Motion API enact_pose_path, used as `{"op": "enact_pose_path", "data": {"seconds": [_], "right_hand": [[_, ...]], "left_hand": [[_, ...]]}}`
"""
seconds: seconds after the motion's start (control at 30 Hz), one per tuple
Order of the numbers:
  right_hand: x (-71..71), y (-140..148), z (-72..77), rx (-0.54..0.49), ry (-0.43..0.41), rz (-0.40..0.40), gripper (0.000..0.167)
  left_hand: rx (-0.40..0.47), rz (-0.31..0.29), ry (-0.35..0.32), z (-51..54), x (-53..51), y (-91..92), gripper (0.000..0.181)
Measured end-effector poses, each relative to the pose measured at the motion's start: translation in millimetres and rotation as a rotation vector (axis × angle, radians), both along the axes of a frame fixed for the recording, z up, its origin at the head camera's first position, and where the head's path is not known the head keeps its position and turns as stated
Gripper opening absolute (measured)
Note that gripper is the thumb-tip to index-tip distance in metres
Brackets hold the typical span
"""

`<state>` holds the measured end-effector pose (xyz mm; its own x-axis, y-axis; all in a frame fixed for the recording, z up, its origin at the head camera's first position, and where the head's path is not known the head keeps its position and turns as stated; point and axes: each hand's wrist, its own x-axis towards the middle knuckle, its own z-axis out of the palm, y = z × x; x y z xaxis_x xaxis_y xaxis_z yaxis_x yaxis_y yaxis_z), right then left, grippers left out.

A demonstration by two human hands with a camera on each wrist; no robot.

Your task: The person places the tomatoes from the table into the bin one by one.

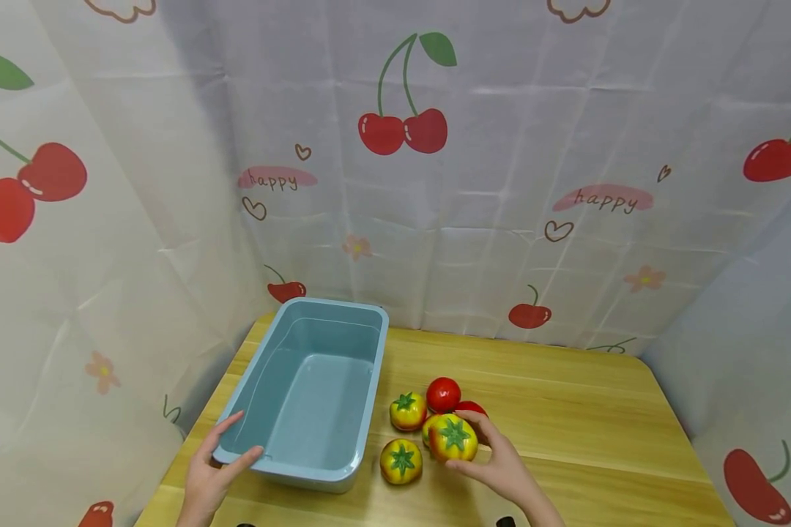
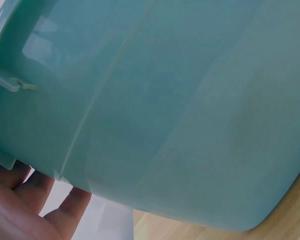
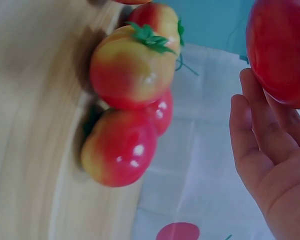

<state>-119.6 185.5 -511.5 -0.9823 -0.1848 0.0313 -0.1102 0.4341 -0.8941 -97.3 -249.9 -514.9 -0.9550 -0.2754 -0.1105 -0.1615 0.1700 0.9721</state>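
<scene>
The left hand (image 1: 211, 472) grips the near left corner of a blue-grey bin (image 1: 323, 472), thumb over the rim; in the left wrist view its fingers (image 2: 72, 210) lie against the bin's outer wall (image 2: 165, 100). Raised over the table, the right hand (image 1: 501, 468) holds a yellow-red tomato with a green star-shaped top (image 1: 453, 438) between thumb and fingers. The right wrist view has that tomato (image 3: 282, 50) against the right hand (image 3: 275, 145). Beside the bin lie a yellow tomato (image 1: 400, 461), another (image 1: 407, 411) and a red one (image 1: 444, 394); others are partly hidden behind the held one.
A wooden table (image 1: 587, 410) carries everything, with the bin on its left side. Behind and at both sides hangs a white curtain (image 1: 461, 271) with printed cherries. Several tomatoes (image 3: 132, 67) touch one another in the right wrist view.
</scene>
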Motion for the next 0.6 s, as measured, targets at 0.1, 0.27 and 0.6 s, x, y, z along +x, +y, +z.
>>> {"op": "enact_pose_path", "data": {"seconds": [0.1, 0.27, 0.6], "right_hand": [[-2.5, -3, 4.1, -0.006, -0.004, 0.004, 0.067], [-6.7, -8, 7.8, -0.011, 0.017, 0.014, 0.069], [-13.6, -17, 15.1, -0.072, 0.015, 0.042, 0.070]], "left_hand": [[-0.013, 0.008, 0.004, -0.7, 0.1, 0.4, 0.072], [-0.033, 0.021, 0.006, -1.9, 0.0, 0.5, 0.072], [-0.015, 0.014, 0.002, -2.0, -0.7, 0.1, 0.072]]}}
